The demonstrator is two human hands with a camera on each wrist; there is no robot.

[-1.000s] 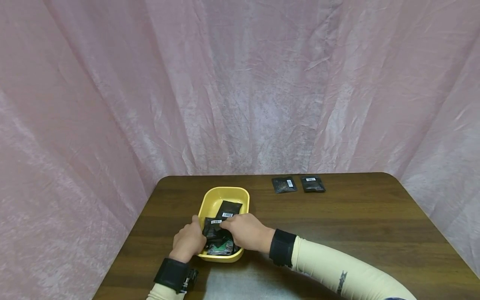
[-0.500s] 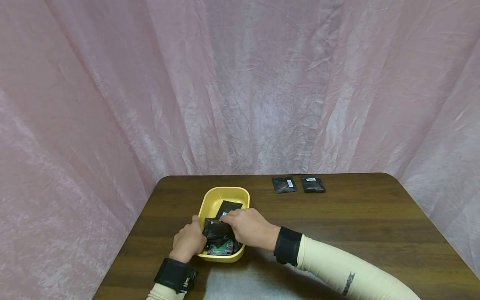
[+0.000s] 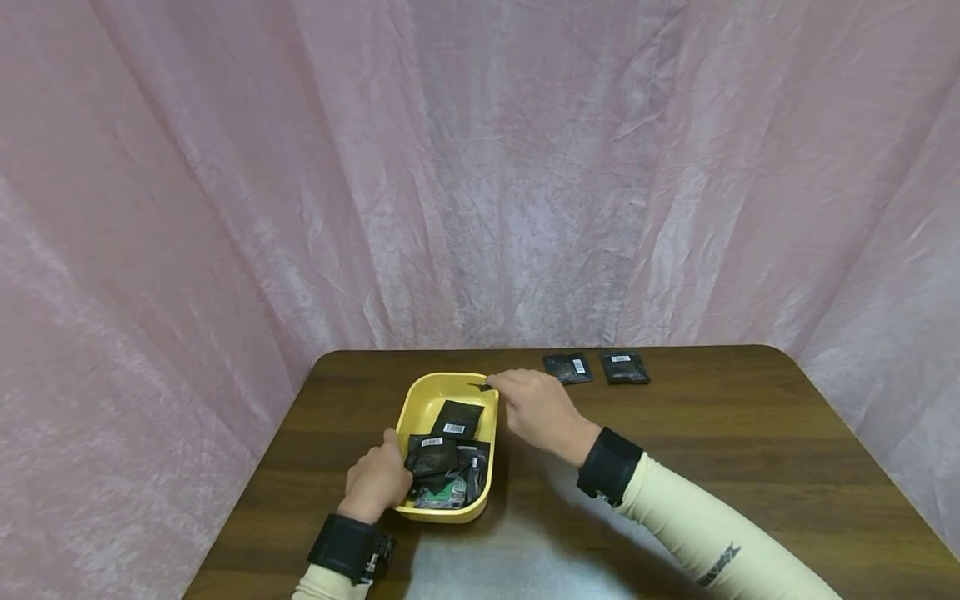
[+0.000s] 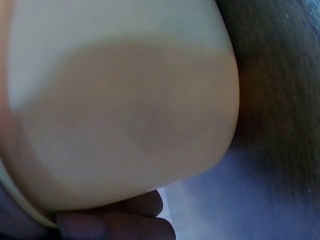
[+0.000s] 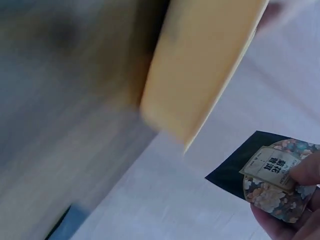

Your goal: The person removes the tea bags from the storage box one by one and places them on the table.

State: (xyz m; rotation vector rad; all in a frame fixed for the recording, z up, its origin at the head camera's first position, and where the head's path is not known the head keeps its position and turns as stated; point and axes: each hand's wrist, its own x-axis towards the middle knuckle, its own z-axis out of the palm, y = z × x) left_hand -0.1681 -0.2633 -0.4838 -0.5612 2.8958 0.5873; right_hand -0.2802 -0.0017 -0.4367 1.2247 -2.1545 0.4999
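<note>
At the left of the table, my left hand (image 3: 375, 479) grips the near left wall of a yellow plastic bin (image 3: 426, 411); the left wrist view shows its fingertips (image 4: 140, 220) against the bin's wall (image 4: 130, 110). Several flat black sachets (image 3: 432, 455) with barcode labels lie in the bin's near half, one showing green print. My right hand (image 3: 542, 414) is over the bin's far right corner. Between thumb and fingers it pinches a dark sachet (image 5: 270, 170), whose floral front and pale label with characters show in the right wrist view.
Two more black sachets, a left one (image 3: 567, 368) and a right one (image 3: 625, 367), lie side by side near the far edge of the brown wooden table (image 3: 712, 442). A pink curtain (image 3: 480, 183) hangs behind it.
My right hand has lifted a sachet out from among those in the bin and moved up and right to the far rim. The left hand and bin have barely moved.
</note>
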